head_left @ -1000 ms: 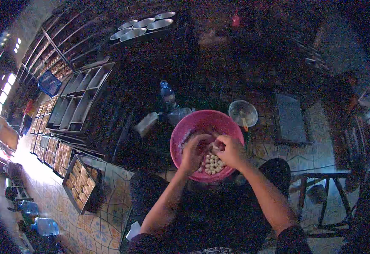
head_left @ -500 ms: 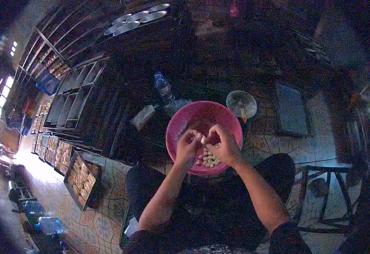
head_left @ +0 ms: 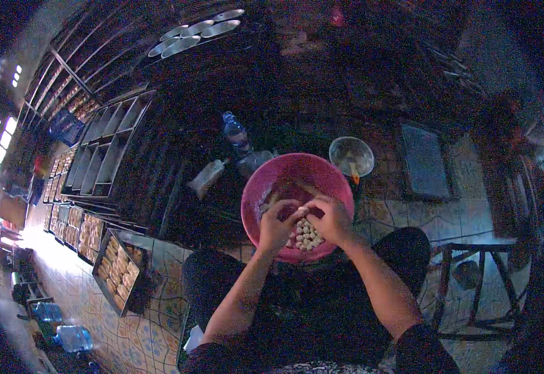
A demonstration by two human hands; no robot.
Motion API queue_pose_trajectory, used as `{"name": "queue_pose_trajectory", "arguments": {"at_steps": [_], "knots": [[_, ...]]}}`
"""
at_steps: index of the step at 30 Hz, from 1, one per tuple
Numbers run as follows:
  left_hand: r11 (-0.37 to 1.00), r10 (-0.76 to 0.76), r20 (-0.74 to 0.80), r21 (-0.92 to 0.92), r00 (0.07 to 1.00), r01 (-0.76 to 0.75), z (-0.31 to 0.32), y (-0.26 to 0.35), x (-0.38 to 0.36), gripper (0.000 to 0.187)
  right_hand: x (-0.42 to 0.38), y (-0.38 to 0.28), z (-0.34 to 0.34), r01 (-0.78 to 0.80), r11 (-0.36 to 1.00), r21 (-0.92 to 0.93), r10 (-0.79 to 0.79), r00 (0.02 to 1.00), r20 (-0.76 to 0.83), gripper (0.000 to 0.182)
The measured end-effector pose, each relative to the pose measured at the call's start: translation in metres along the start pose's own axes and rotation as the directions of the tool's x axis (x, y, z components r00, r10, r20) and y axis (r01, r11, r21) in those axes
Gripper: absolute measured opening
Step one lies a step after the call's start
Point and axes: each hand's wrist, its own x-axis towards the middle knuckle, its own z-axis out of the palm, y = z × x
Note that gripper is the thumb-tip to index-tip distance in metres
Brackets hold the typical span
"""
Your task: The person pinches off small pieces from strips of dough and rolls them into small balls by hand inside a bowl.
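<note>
A pink basin [head_left: 256, 187] sits between my legs, with a heap of small pale balls [head_left: 308, 238], which look like dough, near its closest side. Above that heap, my left hand [head_left: 276, 225] and my right hand [head_left: 328, 219] meet, thumbs and fingers pinched together. Between the fingertips shows a small pale ball [head_left: 302, 210], mostly covered by the fingers. Deeper in the basin lies something dark that I cannot make out.
Just beyond the basin stand a metal bowl [head_left: 362, 149] with an orange-handled tool, a clear bottle [head_left: 237, 134] and a plastic bag [head_left: 207, 177]. A tray of buns [head_left: 117, 271] and stacked tins [head_left: 107, 159] are on the left. On the right are a flat tray [head_left: 426, 163] and a dark stool [head_left: 479, 249].
My fingertips have come closer together around the small pale ball, now lower and more covered. The view has shifted slightly.
</note>
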Motion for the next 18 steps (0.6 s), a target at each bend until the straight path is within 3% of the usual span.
{"name": "queue_pose_trajectory", "arguments": {"at_steps": [2,6,8,11,12,13,16,18], "knots": [[0.984,-0.142,-0.003,-0.113,0.990,0.140,-0.005,0.018,0.002,0.030,-0.001,0.000,0.000,0.007,1.000,-0.007,-0.007,0.999,0.037,0.023],[0.984,-0.173,-0.035,-0.059,0.984,0.170,-0.010,0.003,0.011,0.025,0.003,0.001,0.005,0.081,0.995,0.063,-0.082,0.997,0.014,0.023],[0.958,-0.275,-0.101,-0.117,0.956,0.263,-0.013,0.003,0.010,0.023,0.003,-0.002,0.007,0.143,0.985,0.100,-0.144,0.990,0.007,0.024],[0.979,-0.194,-0.067,-0.078,0.979,0.188,-0.010,-0.005,0.006,0.021,0.005,-0.010,0.001,-0.134,0.982,0.130,0.123,0.988,0.088,0.026],[0.989,-0.144,-0.061,-0.026,0.988,0.143,-0.008,0.000,0.005,0.020,0.006,-0.008,0.000,-0.138,0.982,0.130,0.127,0.988,0.089,0.026],[0.976,-0.140,-0.012,-0.172,0.990,0.136,-0.008,0.005,0.002,0.021,0.008,-0.006,-0.001,-0.135,0.982,0.132,0.127,0.990,0.064,0.024],[0.987,-0.107,0.069,-0.112,0.992,0.114,-0.009,0.022,0.005,0.022,0.011,-0.008,-0.005,-0.122,0.981,0.154,0.122,0.992,0.006,0.023],[0.975,-0.158,0.081,-0.147,0.984,0.168,-0.006,0.010,0.008,0.021,0.010,-0.014,-0.005,-0.116,0.978,0.174,0.122,0.992,-0.023,0.024]]}}
